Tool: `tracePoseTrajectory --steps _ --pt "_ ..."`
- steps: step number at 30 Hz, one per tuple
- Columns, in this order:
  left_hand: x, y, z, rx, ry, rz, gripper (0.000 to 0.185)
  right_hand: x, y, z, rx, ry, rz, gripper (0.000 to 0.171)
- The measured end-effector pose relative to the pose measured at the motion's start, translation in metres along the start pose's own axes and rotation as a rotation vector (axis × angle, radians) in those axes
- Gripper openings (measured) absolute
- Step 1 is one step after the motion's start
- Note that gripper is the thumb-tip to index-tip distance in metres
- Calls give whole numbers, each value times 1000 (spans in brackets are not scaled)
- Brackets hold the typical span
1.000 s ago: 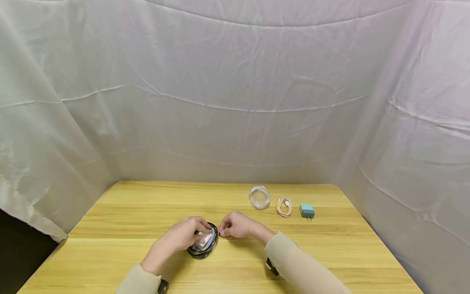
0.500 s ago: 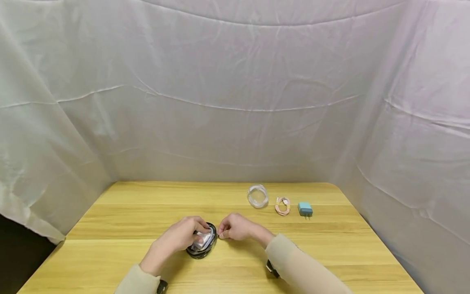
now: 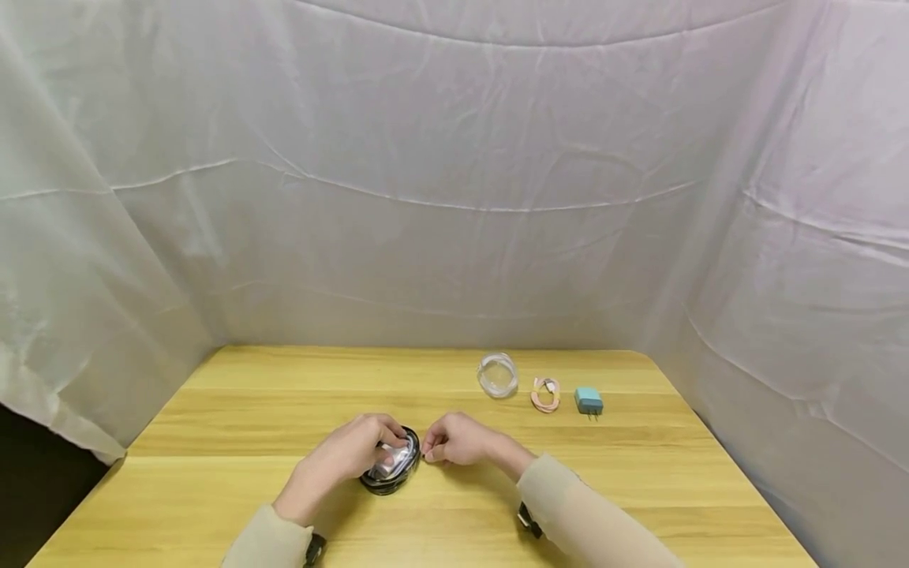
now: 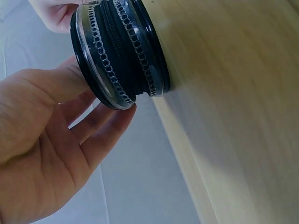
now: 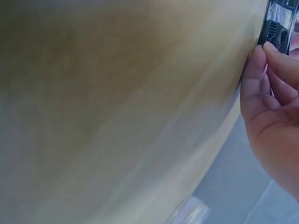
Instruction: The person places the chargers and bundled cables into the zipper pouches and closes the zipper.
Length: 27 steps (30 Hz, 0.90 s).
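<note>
a: where do we log the round black case [image 3: 396,472]?

b: flat on the bench [image 3: 298,402], directly under the left grip [image 3: 351,448]. we see thumb and fingers holding it from above; its top looks clear and silvery.

a: and the right grip [image 3: 458,439]?

b: just beside the case's right edge, narrow. thumb and forefinger pinch a small dark tab [image 3: 424,455], too tiny for us to identify.

a: from the left wrist we note a dark zip [image 4: 112,39] round the case's side, between two patterned bands [image 4: 101,46].

b: farther back, we record a pale coil [image 3: 499,393], pink cable [image 3: 544,408] and teal plug adapter [image 3: 589,399], all well apart from the case.
</note>
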<state>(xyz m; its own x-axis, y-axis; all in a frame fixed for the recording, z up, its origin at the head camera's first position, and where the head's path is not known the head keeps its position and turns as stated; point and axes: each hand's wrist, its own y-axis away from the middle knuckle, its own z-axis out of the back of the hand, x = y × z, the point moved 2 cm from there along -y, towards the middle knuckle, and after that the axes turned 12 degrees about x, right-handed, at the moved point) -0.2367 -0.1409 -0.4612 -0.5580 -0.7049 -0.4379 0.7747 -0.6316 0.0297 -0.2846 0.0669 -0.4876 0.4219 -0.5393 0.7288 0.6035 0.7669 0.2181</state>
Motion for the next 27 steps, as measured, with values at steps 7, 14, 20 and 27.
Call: tracePoseTrajectory --steps 7,14,20,27 --pt "5 -1 1 16 -14 -61 24 -1 4 -3 -56 -11 -11 6" --pt "9 3 0 -14 -94 -115 29 6 14 -9 -104 -116 -12 14" --pt "15 11 3 -44 -97 -95 33 16 21 -16 -149 -242 -22 41" --pt "27 25 9 29 8 -84 56 25 21 -27 -144 -281 -27 72"
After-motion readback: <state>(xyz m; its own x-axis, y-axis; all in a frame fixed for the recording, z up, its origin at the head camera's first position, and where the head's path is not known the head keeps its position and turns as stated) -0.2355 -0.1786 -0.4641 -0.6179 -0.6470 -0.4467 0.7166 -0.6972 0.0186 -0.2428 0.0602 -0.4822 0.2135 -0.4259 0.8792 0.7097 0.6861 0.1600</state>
